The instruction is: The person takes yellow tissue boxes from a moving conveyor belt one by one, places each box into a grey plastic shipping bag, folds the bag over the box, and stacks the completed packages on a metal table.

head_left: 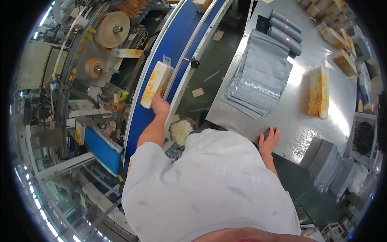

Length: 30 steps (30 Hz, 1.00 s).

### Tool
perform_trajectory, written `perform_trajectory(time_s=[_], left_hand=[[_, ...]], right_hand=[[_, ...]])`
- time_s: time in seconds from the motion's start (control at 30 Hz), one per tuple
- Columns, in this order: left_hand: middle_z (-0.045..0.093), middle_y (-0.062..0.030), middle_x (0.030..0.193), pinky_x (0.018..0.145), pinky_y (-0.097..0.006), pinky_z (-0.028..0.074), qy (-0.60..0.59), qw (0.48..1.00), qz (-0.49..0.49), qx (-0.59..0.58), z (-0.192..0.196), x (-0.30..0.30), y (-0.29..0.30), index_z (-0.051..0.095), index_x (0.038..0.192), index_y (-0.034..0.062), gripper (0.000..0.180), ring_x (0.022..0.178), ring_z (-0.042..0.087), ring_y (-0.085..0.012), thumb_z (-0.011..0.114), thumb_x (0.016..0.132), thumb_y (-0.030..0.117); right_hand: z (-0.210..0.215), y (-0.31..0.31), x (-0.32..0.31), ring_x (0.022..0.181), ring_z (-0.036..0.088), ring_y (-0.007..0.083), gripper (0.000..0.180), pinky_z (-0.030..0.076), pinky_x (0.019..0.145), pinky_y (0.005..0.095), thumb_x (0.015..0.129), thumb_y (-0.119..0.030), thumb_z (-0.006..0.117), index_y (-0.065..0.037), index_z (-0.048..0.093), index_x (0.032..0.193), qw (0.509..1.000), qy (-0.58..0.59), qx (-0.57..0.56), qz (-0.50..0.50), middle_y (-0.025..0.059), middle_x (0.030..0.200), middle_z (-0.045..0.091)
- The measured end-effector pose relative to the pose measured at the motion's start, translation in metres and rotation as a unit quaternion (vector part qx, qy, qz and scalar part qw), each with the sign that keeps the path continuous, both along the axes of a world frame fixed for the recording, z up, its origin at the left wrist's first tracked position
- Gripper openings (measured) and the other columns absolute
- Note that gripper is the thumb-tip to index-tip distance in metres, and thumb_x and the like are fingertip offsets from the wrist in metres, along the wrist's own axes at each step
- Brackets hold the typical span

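Observation:
A white and yellow flower-printed pack [154,85] lies lengthwise on the blue conveyor belt [139,127]. My left hand [160,106] reaches over the belt to the pack's near right end. It looks slightly smeared, and its fingers are partly hidden, so the grip is unclear. On the near edge of the metal table [225,105], my right hand [269,140] rests with fingers spread, holding nothing. Beyond it lies a stack of flat grey plastic bags [260,68]. Another flower-printed pack [319,92] stands on the table to the right.
Rolled grey bags [285,34] lie behind the stack. More printed packs [344,62] sit at the table's far right. A metal guide rail [187,48] runs along the belt. Machinery with a large reel [108,34] stands left. Folded grey bags [328,163] are at lower right.

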<state>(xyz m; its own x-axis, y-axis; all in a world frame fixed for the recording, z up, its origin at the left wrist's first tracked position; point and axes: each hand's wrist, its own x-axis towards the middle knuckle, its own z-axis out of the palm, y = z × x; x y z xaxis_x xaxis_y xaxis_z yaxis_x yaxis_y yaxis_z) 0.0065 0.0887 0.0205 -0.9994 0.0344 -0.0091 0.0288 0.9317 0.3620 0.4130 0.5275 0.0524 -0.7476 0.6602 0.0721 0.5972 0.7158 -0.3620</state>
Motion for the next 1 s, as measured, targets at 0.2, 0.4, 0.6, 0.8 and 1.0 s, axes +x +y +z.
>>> perform_trajectory(time_s=[0.2, 0.4, 0.6, 0.8, 1.0], left_hand=[[0.051, -0.0186, 0.15, 0.115, -0.059, 0.039, -0.003, 0.986, 0.005, -0.165, -0.024, -0.107, -0.027, 0.044, 0.151, 0.017, 0.072, 0.139, 0.05, -0.0402, 0.078, 0.088, 0.027], [0.057, -0.0232, 0.135, 0.105, -0.061, 0.045, -0.106, 0.984, 0.008, -0.145, 0.004, -0.192, 0.055, 0.042, 0.145, 0.0225, 0.091, 0.127, 0.058, -0.0456, 0.089, 0.073, 0.05], [0.062, -0.027, 0.136, 0.106, -0.049, 0.05, -0.067, 0.983, -0.106, 0.133, 0.081, -0.239, 0.114, 0.048, 0.149, 0.0163, 0.081, 0.126, 0.062, -0.0408, 0.087, 0.078, 0.028], [0.06, -0.013, 0.137, 0.1, -0.041, 0.056, -0.301, 0.769, -0.22, 0.519, 0.128, -0.059, 0.202, 0.037, 0.156, 0.0103, 0.082, 0.121, 0.064, -0.0249, 0.078, 0.085, 0.0], [0.049, -0.0197, 0.155, 0.112, -0.045, 0.049, -0.318, 0.76, -0.382, 0.418, 0.043, 0.106, 0.286, 0.028, 0.163, 0.0059, 0.085, 0.134, 0.056, -0.0304, 0.077, 0.094, 0.01]], right_hand=[[0.027, 0.033, 0.009, 0.133, 0.053, 0.0412, 0.05, 0.044, 0.111, 0.0493, 0.08, -0.011, 0.082, -0.004, 0.064, 0.126, 0.998, -0.003, -0.057, -0.014, 0.0197, 0.144, 0.058], [0.043, 0.0, 0.009, 0.108, 0.071, 0.0344, 0.032, 0.057, 0.093, 0.0433, 0.086, -0.016, 0.079, -0.001, 0.072, 0.113, 0.977, -0.013, -0.166, -0.131, 0.0197, 0.116, 0.073], [0.066, -0.034, -0.015, 0.105, 0.073, 0.0285, 0.033, 0.058, 0.091, 0.0396, 0.092, -0.02, 0.077, -0.003, 0.071, 0.119, 0.956, 0.061, -0.246, -0.15, 0.0158, 0.112, 0.076], [0.075, -0.02, -0.096, 0.125, 0.064, 0.0257, 0.061, 0.051, 0.107, 0.0374, 0.093, -0.023, 0.078, -0.005, 0.054, 0.147, 0.914, 0.214, -0.337, -0.066, 0.0142, 0.136, 0.067], [0.051, 0.02, -0.14, 0.138, 0.054, 0.0333, 0.079, 0.045, 0.115, 0.0433, 0.091, -0.022, 0.08, -0.005, 0.04, 0.158, 0.878, 0.31, -0.351, -0.097, 0.0145, 0.146, 0.06]])
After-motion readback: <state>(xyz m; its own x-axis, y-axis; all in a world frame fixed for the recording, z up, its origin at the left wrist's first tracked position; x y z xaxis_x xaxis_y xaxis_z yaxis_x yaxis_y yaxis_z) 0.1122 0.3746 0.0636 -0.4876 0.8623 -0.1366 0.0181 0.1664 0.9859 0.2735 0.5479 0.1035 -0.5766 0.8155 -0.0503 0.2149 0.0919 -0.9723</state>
